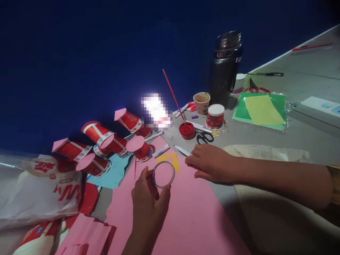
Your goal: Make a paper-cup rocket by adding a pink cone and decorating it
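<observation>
A thin grey-white ring (174,175) is held by my left hand (148,198), fingers and thumb on its rim. It sits over a large sheet of pink paper (193,216), which shows through its middle. My right hand (209,163) has its fingers curled at the end of a white marker (182,150) whose tip points away to the left. Its grip on the marker is partly hidden. A yellow paper piece (174,160) lies just beyond the ring. Another white marker (160,151) rests nearby.
Several red paper cups (98,131) with pink paper tops stand at left, by a white plastic bag (45,191). Beyond are a red paint pot (186,131) with a stick, black scissors (204,136), a lidded cup (215,118), a dark flask (223,74) and green sheets (239,109).
</observation>
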A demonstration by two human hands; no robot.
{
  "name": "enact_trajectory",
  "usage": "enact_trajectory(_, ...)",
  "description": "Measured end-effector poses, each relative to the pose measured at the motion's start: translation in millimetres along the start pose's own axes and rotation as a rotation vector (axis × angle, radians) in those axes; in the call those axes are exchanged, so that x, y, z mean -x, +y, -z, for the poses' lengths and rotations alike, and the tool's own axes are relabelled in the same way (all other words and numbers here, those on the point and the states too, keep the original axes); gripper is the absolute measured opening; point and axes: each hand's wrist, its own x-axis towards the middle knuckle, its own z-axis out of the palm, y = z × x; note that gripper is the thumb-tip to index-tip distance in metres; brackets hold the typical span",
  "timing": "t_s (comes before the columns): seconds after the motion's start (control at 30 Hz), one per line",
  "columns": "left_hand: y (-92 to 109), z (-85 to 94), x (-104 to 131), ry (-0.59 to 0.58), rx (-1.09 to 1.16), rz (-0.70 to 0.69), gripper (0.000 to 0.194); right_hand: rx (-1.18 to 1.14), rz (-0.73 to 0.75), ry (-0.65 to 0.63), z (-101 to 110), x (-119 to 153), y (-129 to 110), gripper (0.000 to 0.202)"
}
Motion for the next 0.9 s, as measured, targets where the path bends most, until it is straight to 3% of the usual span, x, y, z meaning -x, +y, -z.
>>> enact_trajectory(0.1, 0.9, 3.5, -3.3, 0.033, 0.073, 0.091, 0.072, -0.033, -0.037, 0.004, -3.0, -1.4, -0.3, 0.026)
enact_trajectory(0.43, -7.1, 14.8, -21.4, -0.012, 0.057, -0.018, 0.062, -0.171, -0.107, -0.011, -2.0, -5.1, 0.3, 0.020)
enact_trajectory(0.67, -8.8, 13.0, -35.5, -0.168, 0.132, -0.234, 0.065, -0.160, -0.080, 0.025, -9.0, -5.8, 2.8, 0.018)
enact_trajectory(0.9, -6.5, 8.6, -39.7, -0.224, 0.088, -0.244, 0.073, -0.162, -0.089, 0.006, -7.6, -9.5, 2.8, 0.015)
